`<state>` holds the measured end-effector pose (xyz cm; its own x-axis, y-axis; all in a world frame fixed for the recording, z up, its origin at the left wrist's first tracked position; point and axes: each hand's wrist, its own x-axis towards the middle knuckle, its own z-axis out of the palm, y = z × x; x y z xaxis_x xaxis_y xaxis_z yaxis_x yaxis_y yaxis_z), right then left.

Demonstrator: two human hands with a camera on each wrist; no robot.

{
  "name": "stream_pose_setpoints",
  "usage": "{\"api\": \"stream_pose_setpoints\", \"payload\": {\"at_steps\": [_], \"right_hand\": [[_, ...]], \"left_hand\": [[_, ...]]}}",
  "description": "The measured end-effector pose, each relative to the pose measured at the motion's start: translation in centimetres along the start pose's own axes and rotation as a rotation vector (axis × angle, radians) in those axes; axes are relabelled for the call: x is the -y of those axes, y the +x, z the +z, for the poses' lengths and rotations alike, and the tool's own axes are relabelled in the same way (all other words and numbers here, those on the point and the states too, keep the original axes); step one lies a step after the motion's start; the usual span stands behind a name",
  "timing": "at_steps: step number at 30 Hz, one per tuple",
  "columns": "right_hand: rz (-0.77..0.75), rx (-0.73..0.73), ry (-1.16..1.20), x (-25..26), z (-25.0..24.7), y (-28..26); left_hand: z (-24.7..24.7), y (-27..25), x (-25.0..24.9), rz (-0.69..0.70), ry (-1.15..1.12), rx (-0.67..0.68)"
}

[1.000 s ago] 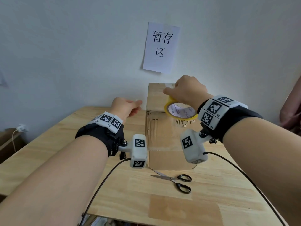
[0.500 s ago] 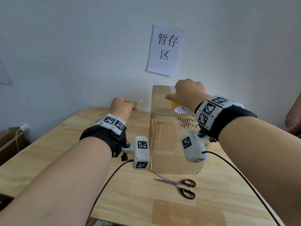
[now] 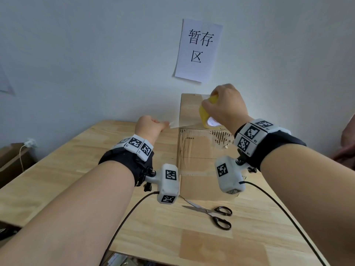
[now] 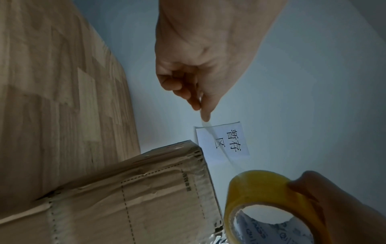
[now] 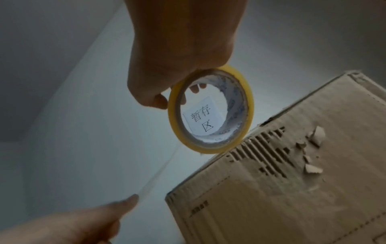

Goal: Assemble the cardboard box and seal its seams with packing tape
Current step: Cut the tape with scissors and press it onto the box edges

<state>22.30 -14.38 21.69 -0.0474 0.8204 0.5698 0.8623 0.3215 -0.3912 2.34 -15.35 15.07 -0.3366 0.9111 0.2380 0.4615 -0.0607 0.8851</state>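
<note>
the left hand [image 4: 200, 57] pinches the free end of the clear tape strip [image 4: 217, 145] between thumb and forefinger, the other fingers curled in, and holds it out to the left of the box so the sticky side touches nothing. the right hand [image 3: 225, 106] grips the tape roll [image 5: 211, 110], fingers curled over its yellow rim with fingertips showing through the core, holding it on edge just above the top of the box. between the two hands the strip runs taut through the air, likely so it can be laid flat in one go without wrinkling or folding on itself.

the cardboard box [image 3: 199, 150] stands upright on the wooden table [image 3: 57, 169] close to the wall, already folded into shape, its front face scuffed and torn where older tape seems to have been peeled off. i judge the strip is not yet stuck to the top seam.

scissors [image 3: 215, 214] lie closed on the table in front of the box, within easy reach for cutting the strip. a paper sign [image 3: 198, 50] hangs on the wall behind.
</note>
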Motion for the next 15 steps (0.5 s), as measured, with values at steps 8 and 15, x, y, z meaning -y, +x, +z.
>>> {"api": "stream_pose_setpoints", "payload": {"at_steps": [8,15], "right_hand": [[0.177,0.037,0.163,-0.4,1.4,-0.8],[0.207,0.003,0.159,-0.1,1.8,-0.9]], "left_hand": [[0.2,0.3,1.3,-0.008,0.032,-0.018],[0.1,0.3,1.4,0.044,0.038,-0.017]]}}
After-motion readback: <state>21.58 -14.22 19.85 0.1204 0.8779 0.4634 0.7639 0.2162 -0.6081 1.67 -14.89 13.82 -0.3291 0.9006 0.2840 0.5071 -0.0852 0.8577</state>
